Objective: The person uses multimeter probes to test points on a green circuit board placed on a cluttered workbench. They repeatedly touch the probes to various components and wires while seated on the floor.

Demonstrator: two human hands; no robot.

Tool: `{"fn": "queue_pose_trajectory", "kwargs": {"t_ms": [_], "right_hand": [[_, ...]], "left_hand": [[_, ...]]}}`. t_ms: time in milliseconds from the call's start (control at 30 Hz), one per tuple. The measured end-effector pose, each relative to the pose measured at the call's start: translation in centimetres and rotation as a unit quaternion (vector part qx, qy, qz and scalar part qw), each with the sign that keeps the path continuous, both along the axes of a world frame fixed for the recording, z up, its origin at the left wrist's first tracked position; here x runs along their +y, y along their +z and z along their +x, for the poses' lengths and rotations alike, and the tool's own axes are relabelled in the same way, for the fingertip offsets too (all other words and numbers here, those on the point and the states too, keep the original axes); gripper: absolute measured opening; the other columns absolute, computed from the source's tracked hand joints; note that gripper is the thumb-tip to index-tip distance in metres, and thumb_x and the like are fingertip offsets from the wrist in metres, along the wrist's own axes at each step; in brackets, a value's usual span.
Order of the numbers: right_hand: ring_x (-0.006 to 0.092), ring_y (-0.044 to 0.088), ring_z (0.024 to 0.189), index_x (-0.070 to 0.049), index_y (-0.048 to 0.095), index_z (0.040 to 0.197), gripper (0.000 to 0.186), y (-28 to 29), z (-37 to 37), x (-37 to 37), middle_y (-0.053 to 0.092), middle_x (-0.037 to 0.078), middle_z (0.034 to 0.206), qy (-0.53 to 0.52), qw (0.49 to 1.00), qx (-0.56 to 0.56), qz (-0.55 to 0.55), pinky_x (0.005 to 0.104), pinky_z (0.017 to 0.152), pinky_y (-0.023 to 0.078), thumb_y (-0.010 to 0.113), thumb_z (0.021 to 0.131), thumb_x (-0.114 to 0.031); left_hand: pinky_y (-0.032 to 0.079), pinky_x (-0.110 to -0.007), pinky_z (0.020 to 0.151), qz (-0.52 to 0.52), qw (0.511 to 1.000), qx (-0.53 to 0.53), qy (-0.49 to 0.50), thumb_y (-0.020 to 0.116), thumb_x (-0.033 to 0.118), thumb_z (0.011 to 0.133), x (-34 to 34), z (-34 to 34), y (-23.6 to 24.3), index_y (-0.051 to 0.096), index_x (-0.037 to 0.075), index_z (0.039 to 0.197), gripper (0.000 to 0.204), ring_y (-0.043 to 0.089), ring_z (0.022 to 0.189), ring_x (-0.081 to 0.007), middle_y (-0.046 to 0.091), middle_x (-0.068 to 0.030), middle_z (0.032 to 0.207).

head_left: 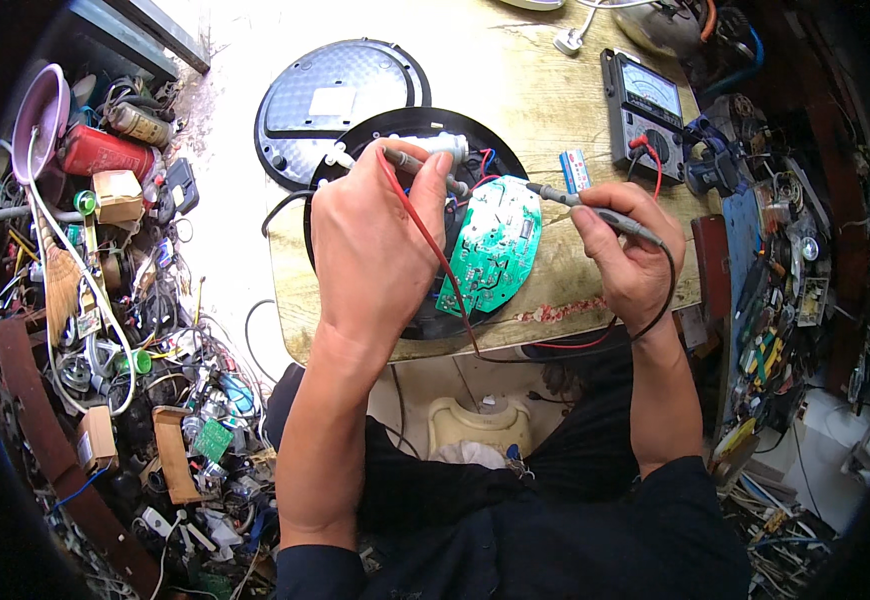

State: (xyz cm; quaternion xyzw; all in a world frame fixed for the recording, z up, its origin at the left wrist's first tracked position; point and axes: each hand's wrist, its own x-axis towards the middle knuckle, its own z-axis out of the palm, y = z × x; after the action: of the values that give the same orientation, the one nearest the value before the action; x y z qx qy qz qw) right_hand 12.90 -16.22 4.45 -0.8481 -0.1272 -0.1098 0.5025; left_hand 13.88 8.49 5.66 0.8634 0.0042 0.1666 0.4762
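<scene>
A green circuit board [498, 246] rests at the right side of a round black appliance housing [355, 135] on the wooden table. My left hand [380, 215] pinches a grey test probe [433, 168] with a red lead, its tip near the board's upper left edge. In my right hand [627, 245] is a second grey test probe [555, 195] with a black lead, its tip at the board's upper right edge; I cannot tell whether either tip touches. The analog multimeter [647, 120] lies at the right, leads plugged in. Part of the housing is hidden behind my left hand.
A round dark cover [330, 100] lies behind the housing. Near the multimeter are a small blue-and-white box [575, 171] and a white plug [568, 41]. Heaps of parts and cables crowd both sides, with a red cylinder [105, 152] and a purple basin [43, 120] at left.
</scene>
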Motion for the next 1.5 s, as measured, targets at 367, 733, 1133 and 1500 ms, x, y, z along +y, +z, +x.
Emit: {"fn": "queue_pose_trajectory", "kwargs": {"t_ms": [367, 733, 1133, 1500], "right_hand": [[0.0132, 0.066, 0.077, 0.003, 0.073, 0.108, 0.014, -0.14, -0.33, -0.27, 0.073, 0.009, 0.091, -0.028, 0.996, 0.047, 0.075, 0.0276, 0.069, 0.052, 0.076, 0.095, -0.001], [0.0130, 0.066, 0.073, 0.002, 0.073, 0.108, 0.013, 0.29, -0.54, -0.38, 0.072, 0.008, 0.087, -0.010, 0.999, 0.014, 0.027, 0.0282, 0.066, 0.051, 0.075, 0.095, -0.001], [0.0116, 0.065, 0.070, 0.001, 0.072, 0.106, 0.010, 0.20, -0.82, -0.58, 0.071, 0.007, 0.086, -0.008, 1.000, 0.005, 0.023, 0.0274, 0.064, 0.051, 0.073, 0.096, -0.001], [0.0122, 0.065, 0.073, 0.003, 0.072, 0.109, 0.014, 0.51, -0.66, -0.40, 0.071, 0.009, 0.089, -0.014, 0.999, -0.018, 0.023, 0.0270, 0.066, 0.050, 0.073, 0.095, 0.001]], "left_hand": [[0.052, -0.036, 0.053, -0.010, 1.000, 0.018, 0.001, 0.076, 0.012, 0.100, -0.07, -0.08, 0.42, 0.070, -0.003, 0.091, 0.018, 0.070, 0.053, -0.0281, 0.070, -0.0161, 0.066], [0.054, -0.034, 0.054, -0.022, 1.000, 0.012, -0.006, 0.076, 0.011, 0.100, -0.13, -0.17, 0.43, 0.071, -0.004, 0.093, 0.017, 0.073, 0.057, -0.0261, 0.074, -0.0159, 0.070], [0.053, -0.034, 0.054, -0.011, 1.000, 0.009, -0.004, 0.076, 0.011, 0.099, -0.11, -0.17, 0.43, 0.071, -0.004, 0.093, 0.017, 0.073, 0.056, -0.0253, 0.073, -0.0154, 0.069], [0.053, -0.034, 0.054, -0.020, 1.000, 0.015, -0.002, 0.076, 0.011, 0.100, -0.14, -0.21, 0.22, 0.071, -0.004, 0.093, 0.017, 0.072, 0.056, -0.0256, 0.073, -0.0155, 0.068]]}}
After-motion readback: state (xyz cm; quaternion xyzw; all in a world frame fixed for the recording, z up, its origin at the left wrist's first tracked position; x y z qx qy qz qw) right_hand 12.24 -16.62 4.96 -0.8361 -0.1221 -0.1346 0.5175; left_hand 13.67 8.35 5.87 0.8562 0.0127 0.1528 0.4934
